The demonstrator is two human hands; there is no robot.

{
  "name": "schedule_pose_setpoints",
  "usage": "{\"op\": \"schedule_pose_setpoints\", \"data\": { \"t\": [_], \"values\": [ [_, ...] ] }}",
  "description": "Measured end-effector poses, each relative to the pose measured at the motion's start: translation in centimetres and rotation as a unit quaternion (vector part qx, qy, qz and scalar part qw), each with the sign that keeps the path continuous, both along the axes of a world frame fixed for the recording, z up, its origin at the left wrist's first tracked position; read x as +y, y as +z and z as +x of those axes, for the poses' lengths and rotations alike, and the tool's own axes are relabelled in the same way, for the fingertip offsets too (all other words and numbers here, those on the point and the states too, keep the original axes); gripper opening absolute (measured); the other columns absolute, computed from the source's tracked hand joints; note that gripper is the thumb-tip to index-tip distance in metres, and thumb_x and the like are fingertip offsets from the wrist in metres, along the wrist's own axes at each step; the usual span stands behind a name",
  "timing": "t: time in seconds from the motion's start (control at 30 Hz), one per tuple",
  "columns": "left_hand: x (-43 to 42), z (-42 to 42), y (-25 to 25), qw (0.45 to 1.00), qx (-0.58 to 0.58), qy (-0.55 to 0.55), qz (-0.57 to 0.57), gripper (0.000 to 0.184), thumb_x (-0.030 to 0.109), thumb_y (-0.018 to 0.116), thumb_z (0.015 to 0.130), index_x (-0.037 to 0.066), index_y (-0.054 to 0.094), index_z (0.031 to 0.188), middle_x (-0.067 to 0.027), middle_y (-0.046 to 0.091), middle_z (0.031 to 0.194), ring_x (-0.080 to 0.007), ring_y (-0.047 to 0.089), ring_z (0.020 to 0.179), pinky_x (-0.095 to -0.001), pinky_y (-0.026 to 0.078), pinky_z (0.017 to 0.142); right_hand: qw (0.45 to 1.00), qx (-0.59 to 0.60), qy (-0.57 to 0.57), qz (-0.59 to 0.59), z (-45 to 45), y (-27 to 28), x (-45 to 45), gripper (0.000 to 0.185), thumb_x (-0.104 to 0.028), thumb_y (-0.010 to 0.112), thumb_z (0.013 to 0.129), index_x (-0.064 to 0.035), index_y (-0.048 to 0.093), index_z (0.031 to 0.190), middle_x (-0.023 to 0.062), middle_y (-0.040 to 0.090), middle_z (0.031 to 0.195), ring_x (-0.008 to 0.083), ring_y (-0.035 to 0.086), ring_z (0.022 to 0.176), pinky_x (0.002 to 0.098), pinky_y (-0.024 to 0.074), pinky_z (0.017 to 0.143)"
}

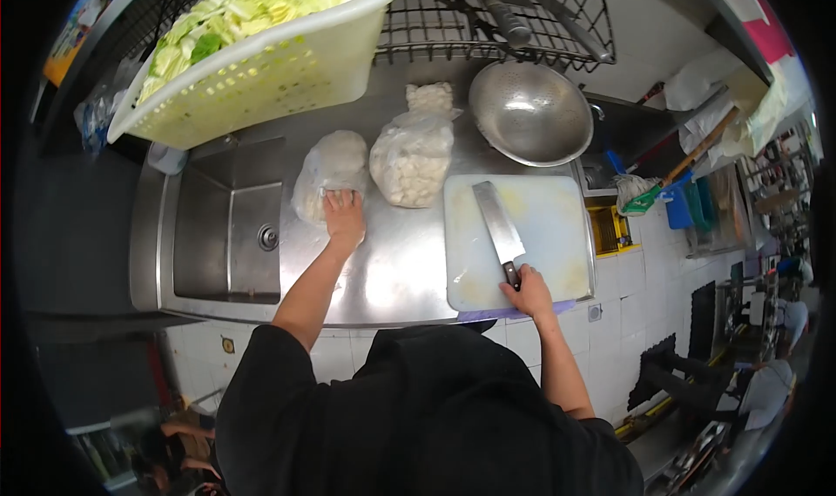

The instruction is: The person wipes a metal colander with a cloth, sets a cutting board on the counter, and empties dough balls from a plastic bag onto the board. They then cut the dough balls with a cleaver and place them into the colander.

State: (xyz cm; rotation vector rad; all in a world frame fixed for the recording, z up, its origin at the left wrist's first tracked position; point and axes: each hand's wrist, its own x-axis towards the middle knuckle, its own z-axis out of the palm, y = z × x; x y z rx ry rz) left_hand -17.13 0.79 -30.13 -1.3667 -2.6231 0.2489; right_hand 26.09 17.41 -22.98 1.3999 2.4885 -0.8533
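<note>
My left hand (345,217) is on the near end of a clear plastic bag (335,161) with pale contents, its fingers bent over the plastic. To the right of it stands a fuller plastic bag (414,165) of whitish lumps, with a smaller pack (429,97) of similar pieces behind. On a white cutting board (557,226) lies a broad-bladed kitchen knife (498,222), its blade pointing away from me. Its dark handle is in my right hand (529,291), near the board's front edge.
A white perforated basket (261,100) of cut cabbage (252,17) stands at the back left, above a steel sink (228,226). Behind the board sits a metal colander (531,113). A wire rack (418,34) holds utensils. Purple cloth (557,308) shows under the board. People are at far right and lower left.
</note>
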Motion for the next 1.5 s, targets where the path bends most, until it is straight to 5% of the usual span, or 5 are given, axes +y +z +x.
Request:
{"op": "schedule_pose_setpoints", "data": {
  "t": [0.6, 0.83, 0.9, 1.0, 1.5],
  "values": [
    [-6.7, 6.6, 10.5, 0.963, -0.205, -0.126, -0.118, 0.074, 0.024, 0.067, 0.094, 0.019, 0.037, 0.161, -0.0182, 0.031, 0.166, -0.0473, 0.054, 0.124, -0.0528, 0.038, 0.114, 0.989, -0.057, 0.138, -0.020, -0.7, -0.7, 4.0, 0.058, -0.039, 0.075, 0.086, 0.0068, 0.057, 0.116, 0.0302, 0.066, 0.111, 0.0468, 0.066, 0.106, 0.0517, 0.0557, 0.091],
    [-10.9, 6.9, 4.7, 0.941, -0.233, 0.064, 0.237, 0.065, 0.036, 0.072, 0.096, 0.002, 0.053, 0.149, -0.0235, 0.051, 0.146, -0.0418, 0.051, 0.129, -0.0496, 0.043, 0.110, 0.999, 0.044, -0.019, -0.014, 1.8, 2.5, 7.5, 0.042, -0.023, 0.072, 0.077, 0.0045, 0.061, 0.107, 0.0314, 0.070, 0.091, 0.0497, 0.070, 0.091, 0.0545, 0.0555, 0.081],
    [-8.8, 5.6, 5.5, 0.634, -0.591, 0.152, 0.474, 0.067, 0.050, 0.064, 0.101, -0.002, 0.056, 0.143, -0.0177, 0.063, 0.128, -0.0289, 0.060, 0.122, -0.0386, 0.053, 0.098, 0.998, -0.004, 0.013, 0.060, 1.2, 4.1, 8.2, 0.037, -0.021, 0.070, 0.079, 0.0026, 0.059, 0.104, 0.0283, 0.071, 0.082, 0.0488, 0.070, 0.081, 0.0541, 0.0562, 0.075],
    [-7.4, 4.7, 9.1, 0.561, -0.632, 0.207, 0.493, 0.073, 0.055, 0.061, 0.102, -0.003, 0.052, 0.146, -0.0126, 0.067, 0.120, -0.0200, 0.065, 0.110, -0.0341, 0.056, 0.091, 0.980, 0.026, 0.172, 0.099, -0.5, 6.4, 8.1, 0.037, -0.024, 0.073, 0.082, 0.0003, 0.056, 0.105, 0.0256, 0.071, 0.082, 0.0465, 0.070, 0.079, 0.0527, 0.0568, 0.072],
    [-9.4, 4.1, 13.7, 0.516, -0.790, 0.087, 0.319, 0.116, 0.101, 0.012, 0.077, 0.028, 0.024, 0.166, -0.0204, 0.005, 0.173, -0.0602, 0.027, 0.146, -0.0658, 0.043, 0.107, 0.919, 0.020, 0.386, 0.079, -15.2, 9.2, -0.4, 0.033, -0.030, 0.073, 0.089, -0.0071, 0.061, 0.111, 0.0172, 0.074, 0.083, 0.0407, 0.072, 0.082, 0.0511, 0.0573, 0.074]
  ]
}}
